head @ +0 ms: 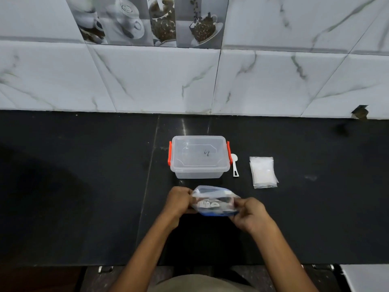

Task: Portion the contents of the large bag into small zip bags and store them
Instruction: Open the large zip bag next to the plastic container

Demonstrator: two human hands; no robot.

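Observation:
The large bag, clear plastic with blue and white print, lies on the black counter in front of me. My left hand grips its left end and my right hand pinches its right end. Behind it stands a clear plastic box with orange side clips and its lid on. A small white scoop lies just right of the box. Further right sits a flat stack of small clear zip bags that looks white inside.
The black counter stretches wide to the left and right and meets a white marbled tile wall at the back. Its front edge runs just below my forearms.

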